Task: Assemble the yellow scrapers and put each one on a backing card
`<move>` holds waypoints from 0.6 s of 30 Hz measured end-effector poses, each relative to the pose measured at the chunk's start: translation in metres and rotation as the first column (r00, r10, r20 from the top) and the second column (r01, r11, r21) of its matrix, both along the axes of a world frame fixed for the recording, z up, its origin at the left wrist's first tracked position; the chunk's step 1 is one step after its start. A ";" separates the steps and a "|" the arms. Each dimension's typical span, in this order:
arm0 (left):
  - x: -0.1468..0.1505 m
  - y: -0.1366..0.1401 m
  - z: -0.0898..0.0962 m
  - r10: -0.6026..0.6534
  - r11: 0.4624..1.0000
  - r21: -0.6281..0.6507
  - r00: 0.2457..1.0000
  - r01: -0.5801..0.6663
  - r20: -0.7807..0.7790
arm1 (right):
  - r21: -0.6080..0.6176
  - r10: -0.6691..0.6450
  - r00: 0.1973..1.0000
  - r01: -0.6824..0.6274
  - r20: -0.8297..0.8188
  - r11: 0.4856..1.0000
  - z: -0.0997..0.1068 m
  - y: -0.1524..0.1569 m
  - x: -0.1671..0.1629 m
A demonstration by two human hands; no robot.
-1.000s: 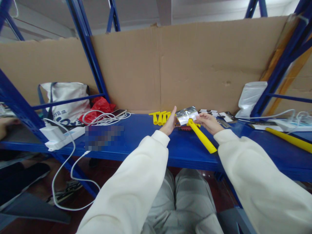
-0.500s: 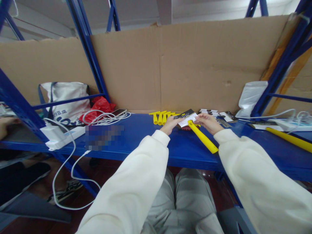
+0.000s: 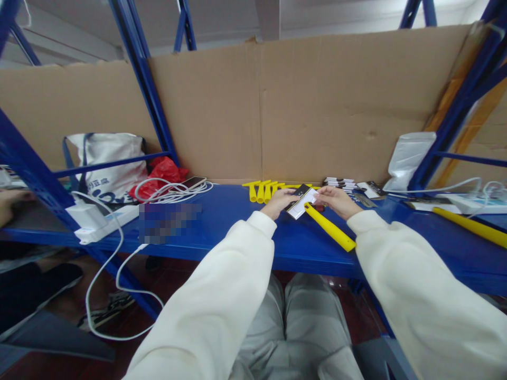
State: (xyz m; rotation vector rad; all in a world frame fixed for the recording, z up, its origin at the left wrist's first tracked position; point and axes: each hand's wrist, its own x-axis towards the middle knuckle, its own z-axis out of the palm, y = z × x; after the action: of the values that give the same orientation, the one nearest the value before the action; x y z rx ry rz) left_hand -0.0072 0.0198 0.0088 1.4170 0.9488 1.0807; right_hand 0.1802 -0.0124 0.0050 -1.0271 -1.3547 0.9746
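Observation:
A small flat black-and-white packet [image 3: 297,207] is tilted between my two hands above the blue shelf. My left hand [image 3: 280,203] is closed on its left side. Pinched at the packet's upper right edge are the fingers of my right hand [image 3: 336,200]; the fingertips are partly hidden. Just below lies a yellow scraper-like tool [image 3: 331,229], its handle slanting towards the shelf's front edge. Behind my left hand, several yellow T-shaped tools [image 3: 260,193] stand in a row. Something dark red shows partly beneath my right hand.
Stacked black-and-white packets [image 3: 340,182] lie behind my right hand. To the right are a white pouch [image 3: 410,158], a power strip [image 3: 475,202] and a long yellow piece [image 3: 471,227]. Coiled white cable [image 3: 174,191], a red bag [image 3: 166,169] and a cloth bag [image 3: 113,163] occupy the left.
The packet has been turned and lowered, tilting more towards me. The yellow tool's handle has barely shifted. Both hands remain at nearly the same place.

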 end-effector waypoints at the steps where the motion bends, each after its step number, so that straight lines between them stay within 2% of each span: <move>1: 0.000 0.000 0.000 0.010 1.000 -0.008 1.000 -0.010 -0.006 | -0.002 0.001 1.000 -0.001 0.007 1.000 0.000 0.000 0.000; 9: 0.001 -0.006 0.003 0.081 0.995 -0.054 0.997 -0.081 0.006 | -0.025 0.075 0.997 -0.075 0.026 0.997 -0.003 0.000 0.000; 18: 0.001 -0.008 0.008 0.208 0.978 -0.034 0.975 -0.206 0.080 | -0.033 0.060 0.992 -0.057 0.108 0.998 0.003 -0.006 -0.004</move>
State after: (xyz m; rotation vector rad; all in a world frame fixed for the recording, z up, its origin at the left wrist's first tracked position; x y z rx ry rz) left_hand -0.0058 0.0119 0.0164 1.2621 1.0636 1.2666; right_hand 0.1763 -0.0180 0.0075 -1.0811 -1.4708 0.9965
